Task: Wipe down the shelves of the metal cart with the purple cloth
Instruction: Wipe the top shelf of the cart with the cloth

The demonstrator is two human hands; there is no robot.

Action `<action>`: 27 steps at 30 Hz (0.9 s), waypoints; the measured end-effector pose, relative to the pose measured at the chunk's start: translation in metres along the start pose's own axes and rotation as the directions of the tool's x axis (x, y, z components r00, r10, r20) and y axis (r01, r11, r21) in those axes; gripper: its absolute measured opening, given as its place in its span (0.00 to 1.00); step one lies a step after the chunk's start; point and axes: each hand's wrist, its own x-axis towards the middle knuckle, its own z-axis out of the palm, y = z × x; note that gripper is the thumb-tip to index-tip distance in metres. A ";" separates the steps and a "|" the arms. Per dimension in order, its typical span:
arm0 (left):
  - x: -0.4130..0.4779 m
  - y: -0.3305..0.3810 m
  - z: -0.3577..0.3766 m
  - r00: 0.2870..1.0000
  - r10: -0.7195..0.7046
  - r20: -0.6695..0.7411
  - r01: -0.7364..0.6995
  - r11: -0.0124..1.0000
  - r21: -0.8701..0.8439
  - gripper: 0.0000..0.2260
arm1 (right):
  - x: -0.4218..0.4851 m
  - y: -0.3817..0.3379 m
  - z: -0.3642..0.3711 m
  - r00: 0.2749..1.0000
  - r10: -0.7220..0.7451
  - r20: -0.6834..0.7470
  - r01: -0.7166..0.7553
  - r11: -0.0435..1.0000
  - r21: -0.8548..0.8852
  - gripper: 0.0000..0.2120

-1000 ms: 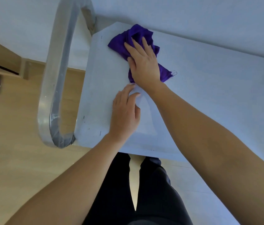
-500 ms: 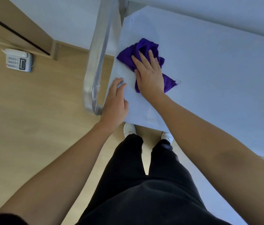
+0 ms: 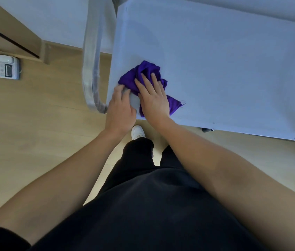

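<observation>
The metal cart's top shelf (image 3: 224, 69) fills the upper right of the head view, seen from above. A crumpled purple cloth (image 3: 143, 73) lies near the shelf's front left corner. My right hand (image 3: 154, 98) presses flat on the cloth with straight fingers, and cloth shows beyond the fingertips and to the right of the palm. Beside it, my left hand (image 3: 120, 109) rests on the shelf's front left corner, its fingertips touching the cloth's left edge.
The cart's curved metal handle (image 3: 92, 60) loops off the shelf's left side. A white desk phone (image 3: 2, 67) sits on the wooden floor at the far left, beside a wooden cabinet base (image 3: 16, 37). My legs and a white shoe (image 3: 138, 132) stand at the shelf's front edge.
My right hand has slid the cloth from the shelf's far left corner toward the front left corner. My left hand moved to the corner edge. The view has pulled back.
</observation>
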 end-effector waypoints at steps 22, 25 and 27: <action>0.007 0.158 0.098 0.880 0.411 0.239 -0.467 0.840 0.277 0.17 | -0.083 0.194 -0.064 0.932 0.363 -0.018 -0.363 0.932 -0.014 0.21; 0.002 0.179 0.110 0.866 0.445 0.228 -0.495 0.827 0.267 0.19 | -0.097 0.228 -0.074 0.914 0.403 -0.058 -0.403 0.915 -0.003 0.20; -0.001 0.190 0.116 0.873 0.433 0.223 -0.483 0.831 0.277 0.19 | -0.105 0.249 -0.080 0.901 0.424 -0.087 -0.426 0.905 0.005 0.19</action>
